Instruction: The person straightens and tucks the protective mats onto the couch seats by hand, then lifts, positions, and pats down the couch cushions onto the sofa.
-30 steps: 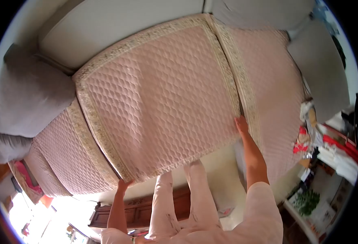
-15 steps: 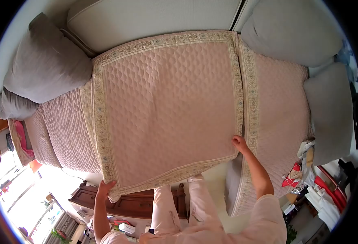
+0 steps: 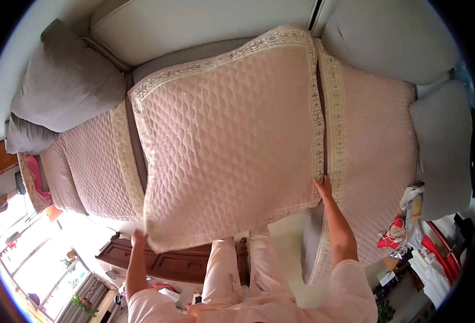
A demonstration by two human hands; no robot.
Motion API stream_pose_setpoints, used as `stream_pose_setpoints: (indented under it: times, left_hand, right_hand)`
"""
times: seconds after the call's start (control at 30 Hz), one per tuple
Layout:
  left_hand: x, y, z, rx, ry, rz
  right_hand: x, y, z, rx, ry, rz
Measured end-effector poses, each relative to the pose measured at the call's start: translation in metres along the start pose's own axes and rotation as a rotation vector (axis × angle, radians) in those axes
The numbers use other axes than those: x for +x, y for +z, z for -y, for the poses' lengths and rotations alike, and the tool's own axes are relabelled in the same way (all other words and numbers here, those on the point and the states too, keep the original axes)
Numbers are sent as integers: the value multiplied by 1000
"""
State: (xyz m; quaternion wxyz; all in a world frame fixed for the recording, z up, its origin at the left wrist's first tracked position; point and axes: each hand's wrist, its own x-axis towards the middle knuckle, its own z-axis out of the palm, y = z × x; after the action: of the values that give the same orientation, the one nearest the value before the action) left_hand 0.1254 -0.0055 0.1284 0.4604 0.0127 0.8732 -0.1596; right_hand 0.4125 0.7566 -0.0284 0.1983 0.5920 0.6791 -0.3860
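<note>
A pink quilted sofa cover (image 3: 232, 140) with a cream floral border lies across the middle seat, its left side raised and rippled. My left hand (image 3: 139, 238) is at the near left corner of the cover, closed at its edge; the fingers are somewhat blurred. On the right, my right hand (image 3: 323, 187) pinches the border near the front right corner. The grey seat (image 3: 194, 53) shows along the back and left of the cover.
Matching covers lie on the left seat (image 3: 94, 167) and right seat (image 3: 375, 134). Grey cushions (image 3: 70, 81) lean at both ends. A wooden cabinet (image 3: 181, 265) stands behind my legs. A red bag (image 3: 392, 234) and other items lie at the right.
The cover's left edge and far left corner have shifted right and forward, baring grey seat. Its surface now billows. My left hand has risen slightly; my right hand has moved slightly right.
</note>
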Motion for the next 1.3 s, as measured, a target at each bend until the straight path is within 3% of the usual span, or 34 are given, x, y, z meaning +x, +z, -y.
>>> stream_pose_setpoints:
  times: [0.03,0.07,0.1,0.13,0.17,0.2,0.23,0.27,0.3,0.33,0.4,0.6,0.7,0.8,0.87,0.97,1.03,1.17,1.23,1.3]
  left_hand:
    - [22,-7,-33,-300,-136,-280]
    - [60,-7,-61,-594,-19,-474]
    - [66,-48,-124,-668,228,-661]
    - [49,-123,-199,-664,276,-647]
    - [77,-142,-239,-976,399,-632]
    - [68,-190,-289,-902,453,-704]
    - [65,-226,-331,-1055,516,-731]
    - [86,-240,-350,-821,578,-957]
    - [102,-258,-373,-863,652,-1001]
    - [102,-274,-395,-995,614,-902]
    - [124,-282,-422,-893,461,-821]
    - [172,-264,-447,-709,424,-815]
    - [188,-256,-456,-694,402,-820]
    - [196,-256,-457,-694,437,-813]
    - [195,-256,-456,-674,475,-839]
    - [169,-260,-443,-1025,526,-723]
    - [138,-249,-425,-1102,591,-761]
    - [45,-184,-369,-954,648,-706]
    - [11,-129,-341,-1052,588,-553]
    - [-20,-70,-311,-1089,394,-426]
  right_hand:
    - [0,6,-3,-181,-150,-136]
    - [5,8,-15,-176,-181,-119]
    - [16,8,-33,-175,-214,-104]
    - [24,10,-40,-174,-249,-89]
    - [2,2,-15,-142,-247,-158]
    - [4,-6,-12,-258,-232,-148]
    - [12,-7,-19,-185,-278,-113]
    - [22,-7,-32,-112,-322,-77]
    - [24,-11,-37,-130,-383,-94]
    - [12,-21,-23,-90,-385,-39]
    - [19,-19,-32,-108,-431,-29]
    - [20,-13,-33,-171,-481,-104]
    - [40,0,-62,28,-462,-57]
    - [25,-1,-48,-141,-414,-144]
    - [33,0,-58,-116,-448,-68]
    - [23,-23,-38,-37,-415,72]
    - [-19,-44,4,140,-282,212]
    - [-125,-77,65,258,-277,440]
    - [-150,-89,60,256,-262,419]
    - [-159,-92,49,271,-216,370]
